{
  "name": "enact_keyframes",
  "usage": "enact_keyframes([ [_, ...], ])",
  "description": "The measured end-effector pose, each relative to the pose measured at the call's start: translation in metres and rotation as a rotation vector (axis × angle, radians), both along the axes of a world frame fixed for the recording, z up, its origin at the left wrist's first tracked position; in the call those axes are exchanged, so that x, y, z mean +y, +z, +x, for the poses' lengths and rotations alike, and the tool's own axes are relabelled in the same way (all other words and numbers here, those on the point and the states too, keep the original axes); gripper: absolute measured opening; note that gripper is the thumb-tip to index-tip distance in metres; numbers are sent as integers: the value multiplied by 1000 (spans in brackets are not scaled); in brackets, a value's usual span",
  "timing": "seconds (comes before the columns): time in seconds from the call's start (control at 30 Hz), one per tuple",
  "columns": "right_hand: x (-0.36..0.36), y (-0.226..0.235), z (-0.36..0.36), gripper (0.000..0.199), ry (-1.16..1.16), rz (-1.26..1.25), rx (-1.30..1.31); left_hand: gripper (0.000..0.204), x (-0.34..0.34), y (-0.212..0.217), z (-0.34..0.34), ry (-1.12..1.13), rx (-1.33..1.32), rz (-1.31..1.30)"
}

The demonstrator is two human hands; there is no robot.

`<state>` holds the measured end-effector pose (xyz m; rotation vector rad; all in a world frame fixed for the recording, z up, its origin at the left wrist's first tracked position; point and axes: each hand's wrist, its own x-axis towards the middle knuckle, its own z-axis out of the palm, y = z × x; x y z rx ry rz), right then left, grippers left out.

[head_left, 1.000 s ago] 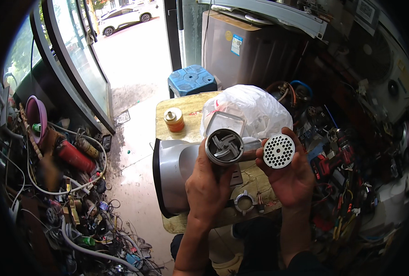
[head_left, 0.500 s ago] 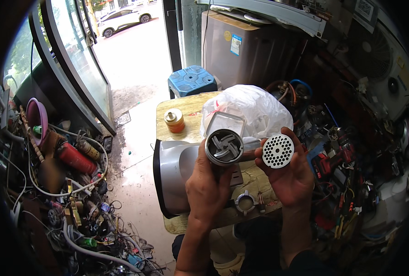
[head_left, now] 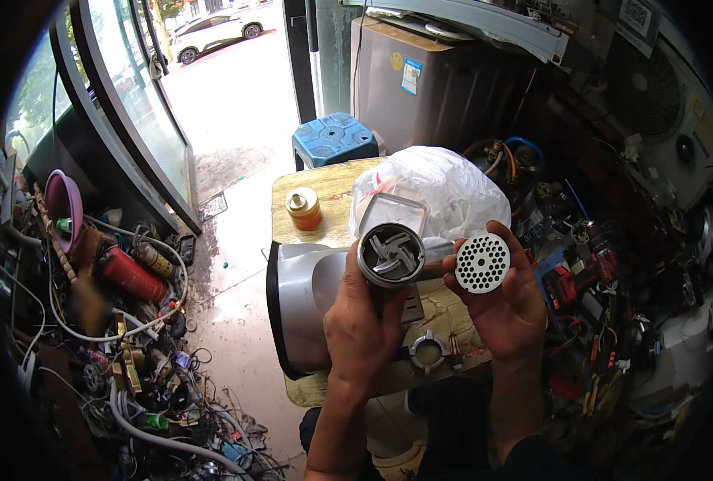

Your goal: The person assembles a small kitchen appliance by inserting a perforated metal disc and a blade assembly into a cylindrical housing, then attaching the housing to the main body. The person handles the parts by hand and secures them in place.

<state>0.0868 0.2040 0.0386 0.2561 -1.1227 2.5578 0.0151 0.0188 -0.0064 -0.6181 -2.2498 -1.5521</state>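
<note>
My left hand [head_left: 364,325] grips a round metal grinder head [head_left: 391,255] with a cross-shaped blade showing in its open end. Just to its right, my right hand [head_left: 502,309] holds a round perforated metal plate [head_left: 482,263] by its rim, facing up, a small gap from the grinder head. Under both hands lies a grey and black machine body [head_left: 296,301] on a small wooden table [head_left: 331,186]. A metal ring nut [head_left: 428,353] rests on the table between my wrists.
A white plastic bag [head_left: 436,188] and a small orange-brown oil can [head_left: 303,208] sit on the table. A blue plastic stool [head_left: 332,138] stands behind. Tangled cables, a red cylinder [head_left: 130,275] and scrap parts fill the floor on the left; tools and parts crowd the right.
</note>
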Motion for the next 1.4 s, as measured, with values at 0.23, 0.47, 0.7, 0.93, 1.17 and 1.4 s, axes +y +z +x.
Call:
enact_keyframes([
  [0.23, -1, 0, 0, 69, 3, 5, 2, 80, -2, -2, -1, -38, -42, 25],
  [0.47, 0, -3, 0, 68, 5, 22, 9, 80, -1, -2, -1, -35, -29, 18],
  [0.7, 0, -3, 0, 67, 18, 26, 18, 79, -1, -1, 0, -32, -33, 13],
  [0.93, 1, -6, -1, 68, 28, 40, 31, 79, 0, -3, -1, -44, -28, 35],
  [1.17, 0, -6, -1, 67, 25, 48, 28, 77, -1, 0, 0, -7, -17, 0],
  [1.4, -1, -7, -1, 66, 54, 23, 29, 76, 0, 1, 1, -17, -67, 42],
])
